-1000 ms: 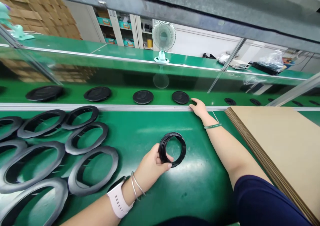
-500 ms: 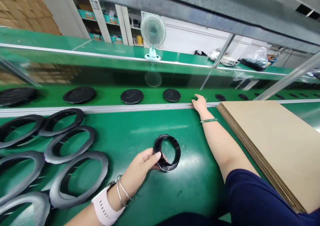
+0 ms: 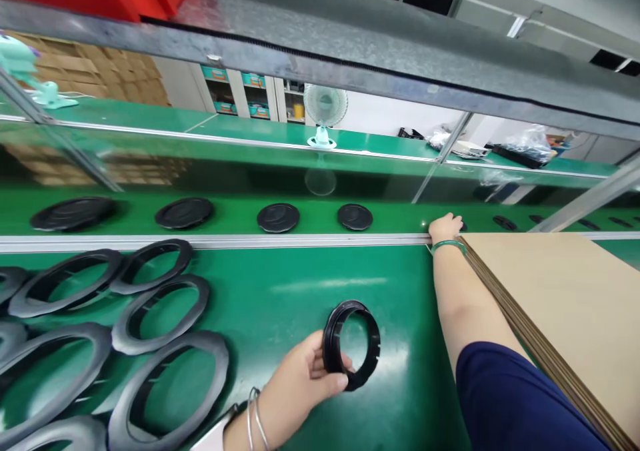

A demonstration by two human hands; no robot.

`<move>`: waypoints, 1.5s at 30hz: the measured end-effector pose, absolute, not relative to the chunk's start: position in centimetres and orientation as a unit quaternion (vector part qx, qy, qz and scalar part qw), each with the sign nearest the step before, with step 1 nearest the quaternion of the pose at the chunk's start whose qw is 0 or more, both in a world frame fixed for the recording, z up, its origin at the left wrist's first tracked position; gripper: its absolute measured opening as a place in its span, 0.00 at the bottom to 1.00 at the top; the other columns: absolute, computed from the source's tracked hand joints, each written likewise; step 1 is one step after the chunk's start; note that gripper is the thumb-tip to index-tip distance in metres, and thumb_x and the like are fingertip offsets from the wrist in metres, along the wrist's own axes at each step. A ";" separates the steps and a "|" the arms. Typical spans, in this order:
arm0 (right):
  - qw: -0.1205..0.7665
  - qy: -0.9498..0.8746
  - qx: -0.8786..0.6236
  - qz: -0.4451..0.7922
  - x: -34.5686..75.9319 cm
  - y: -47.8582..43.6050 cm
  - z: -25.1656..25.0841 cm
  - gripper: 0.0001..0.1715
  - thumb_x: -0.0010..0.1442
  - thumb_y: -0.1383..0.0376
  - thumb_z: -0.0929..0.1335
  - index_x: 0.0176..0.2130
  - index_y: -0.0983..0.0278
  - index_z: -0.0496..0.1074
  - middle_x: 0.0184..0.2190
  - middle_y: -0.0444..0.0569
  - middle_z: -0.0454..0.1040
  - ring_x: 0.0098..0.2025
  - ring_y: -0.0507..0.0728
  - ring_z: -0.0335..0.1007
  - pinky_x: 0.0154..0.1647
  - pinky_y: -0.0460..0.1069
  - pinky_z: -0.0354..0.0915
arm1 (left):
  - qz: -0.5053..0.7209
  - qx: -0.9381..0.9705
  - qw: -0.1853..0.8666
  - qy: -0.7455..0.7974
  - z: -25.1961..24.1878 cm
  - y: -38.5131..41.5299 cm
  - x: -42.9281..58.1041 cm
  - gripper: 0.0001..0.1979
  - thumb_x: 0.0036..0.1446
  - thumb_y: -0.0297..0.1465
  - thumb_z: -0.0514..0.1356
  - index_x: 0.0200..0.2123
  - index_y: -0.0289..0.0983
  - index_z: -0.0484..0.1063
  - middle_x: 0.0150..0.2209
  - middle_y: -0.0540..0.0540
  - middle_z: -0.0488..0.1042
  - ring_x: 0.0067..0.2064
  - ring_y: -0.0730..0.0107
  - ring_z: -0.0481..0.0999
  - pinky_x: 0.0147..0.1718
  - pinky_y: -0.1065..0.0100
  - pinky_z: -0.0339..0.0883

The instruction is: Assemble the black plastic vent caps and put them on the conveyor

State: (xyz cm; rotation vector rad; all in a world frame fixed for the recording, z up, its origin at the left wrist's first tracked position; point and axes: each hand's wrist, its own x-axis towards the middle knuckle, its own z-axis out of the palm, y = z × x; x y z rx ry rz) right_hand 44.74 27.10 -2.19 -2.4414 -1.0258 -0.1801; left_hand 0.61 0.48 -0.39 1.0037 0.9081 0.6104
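Observation:
My left hand [image 3: 320,371] grips a black plastic ring [image 3: 376,344], thumb in front and fingers curled behind its lower left side, tilted above the green bench. Stretched forward over the metal rail, my right hand [image 3: 446,226] is at a small black disc-shaped part [image 3: 465,226] on the green belt. The hand covers most of this part, and its fingertips are hidden, so I cannot tell whether they hold it. Farther left on the belt lie several larger black discs, the nearest being a round one [image 3: 355,217].
Large dark rings [image 3: 220,384] lie in a group on the bench at left. A stack of cardboard sheets [image 3: 565,291] is under and beside my right arm. Behind the belt stand a clear panel and a small fan [image 3: 326,108]. A metal beam [image 3: 320,44] crosses overhead.
My right hand has moved right along the belt to the small black part. The left hand still holds the ring, now turned somewhat more upright. The camera view has shifted.

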 end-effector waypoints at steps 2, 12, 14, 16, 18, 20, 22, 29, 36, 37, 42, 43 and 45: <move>0.234 -0.326 -0.913 -0.075 45.4 27.9 -2.3 0.23 0.63 0.70 0.65 0.55 0.78 0.65 0.57 0.75 0.59 0.61 0.73 0.55 0.60 0.64 0.57 | 0.262 0.455 0.740 0.420 -0.5 0.3 0.7 0.17 0.42 0.28 0.68 0.38 0.36 0.71 0.40 0.44 0.80 0.42 0.59 0.79 0.44 0.61 0.70; 0.179 -0.322 -0.929 -0.036 47.2 29.0 -2.3 0.17 0.61 0.73 0.66 0.49 0.72 0.75 0.50 0.69 0.68 0.57 0.71 0.63 0.57 0.62 0.61 | 0.244 0.455 0.735 0.440 0.0 0.1 0.8 0.14 0.42 0.25 0.66 0.36 0.36 0.74 0.38 0.46 0.80 0.41 0.60 0.79 0.42 0.62 0.71; 0.181 -0.360 -0.914 -0.032 46.5 28.9 -2.2 0.17 0.60 0.74 0.67 0.48 0.68 0.77 0.50 0.66 0.70 0.58 0.69 0.62 0.57 0.60 0.61 | 0.247 0.459 0.728 0.446 -0.1 0.1 0.9 0.14 0.41 0.25 0.67 0.36 0.35 0.74 0.37 0.46 0.80 0.40 0.60 0.80 0.42 0.62 0.72; 0.188 -0.401 -0.896 -0.022 45.7 28.9 -2.2 0.18 0.60 0.74 0.67 0.48 0.64 0.78 0.50 0.61 0.72 0.56 0.65 0.64 0.56 0.56 0.61 | 0.254 0.463 0.716 0.456 -0.2 0.0 1.1 0.14 0.40 0.25 0.66 0.35 0.35 0.74 0.36 0.45 0.80 0.39 0.60 0.80 0.41 0.62 0.72; 0.194 -0.429 -0.882 -0.006 44.9 29.1 -2.2 0.15 0.61 0.73 0.69 0.46 0.64 0.78 0.47 0.56 0.74 0.52 0.61 0.68 0.55 0.53 0.62 | 0.272 0.465 0.698 0.471 -0.3 0.1 1.2 0.13 0.40 0.25 0.66 0.34 0.35 0.74 0.36 0.45 0.80 0.39 0.59 0.80 0.41 0.62 0.73; 0.199 -0.436 -0.878 0.013 44.3 29.4 -2.1 0.08 0.61 0.71 0.71 0.42 0.66 0.79 0.42 0.53 0.76 0.47 0.58 0.71 0.52 0.52 0.64 | 0.305 0.466 0.672 0.488 -0.5 0.3 1.1 0.13 0.40 0.26 0.65 0.34 0.36 0.73 0.36 0.45 0.81 0.40 0.58 0.81 0.42 0.61 0.73; 0.206 -0.427 -0.880 0.031 43.9 29.4 -1.9 0.05 0.60 0.68 0.72 0.38 0.68 0.78 0.36 0.51 0.76 0.41 0.57 0.73 0.48 0.53 0.66 | 0.340 0.467 0.639 0.508 -0.8 0.6 0.9 0.13 0.41 0.26 0.65 0.34 0.37 0.72 0.36 0.45 0.81 0.40 0.58 0.81 0.42 0.60 0.74; 0.311 -0.429 -0.848 0.023 41.4 26.6 -0.3 0.06 0.60 0.67 0.72 0.34 0.70 0.78 0.31 0.52 0.76 0.36 0.59 0.72 0.43 0.54 0.66 | 0.354 0.489 0.606 0.518 -1.0 1.4 0.0 0.14 0.41 0.29 0.68 0.34 0.37 0.72 0.37 0.43 0.81 0.40 0.56 0.82 0.42 0.58 0.76; 0.432 -0.566 -0.701 0.036 29.9 18.6 -0.3 0.07 0.60 0.65 0.72 0.37 0.66 0.79 0.37 0.51 0.76 0.40 0.57 0.71 0.46 0.51 0.67 | 0.359 0.495 0.596 0.520 -0.4 2.0 -0.3 0.12 0.40 0.28 0.68 0.32 0.37 0.71 0.36 0.43 0.82 0.40 0.57 0.83 0.44 0.58 0.76; 0.444 -0.594 -0.669 0.053 27.8 16.7 -0.2 0.06 0.60 0.64 0.72 0.35 0.64 0.79 0.34 0.49 0.75 0.38 0.57 0.71 0.44 0.50 0.68 | 0.370 0.492 0.585 0.527 -0.5 2.0 -0.3 0.13 0.40 0.27 0.68 0.32 0.37 0.70 0.36 0.44 0.82 0.40 0.58 0.83 0.45 0.58 0.76; 0.503 -0.755 -0.393 0.148 20.2 8.4 1.6 0.04 0.64 0.65 0.71 0.38 0.62 0.79 0.31 0.47 0.73 0.33 0.56 0.70 0.36 0.51 0.68 | 0.398 0.479 0.572 0.534 -0.9 2.1 -0.4 0.21 0.41 0.27 0.70 0.37 0.39 0.64 0.34 0.47 0.82 0.41 0.58 0.83 0.46 0.56 0.77; 0.496 -0.780 -0.355 0.140 19.5 7.6 1.7 0.05 0.65 0.66 0.70 0.39 0.63 0.78 0.32 0.49 0.74 0.34 0.56 0.70 0.36 0.51 0.68 | 0.400 0.475 0.576 0.532 -0.9 2.0 -0.4 0.22 0.41 0.28 0.70 0.38 0.39 0.63 0.34 0.47 0.82 0.41 0.58 0.83 0.46 0.55 0.77; 0.473 -0.823 -0.299 0.101 18.9 6.8 1.5 0.06 0.68 0.66 0.68 0.42 0.64 0.77 0.33 0.50 0.74 0.35 0.56 0.70 0.36 0.52 0.68 | 0.404 0.468 0.583 0.528 -0.9 2.0 -0.3 0.25 0.42 0.28 0.71 0.42 0.38 0.64 0.36 0.47 0.82 0.42 0.57 0.83 0.46 0.55 0.77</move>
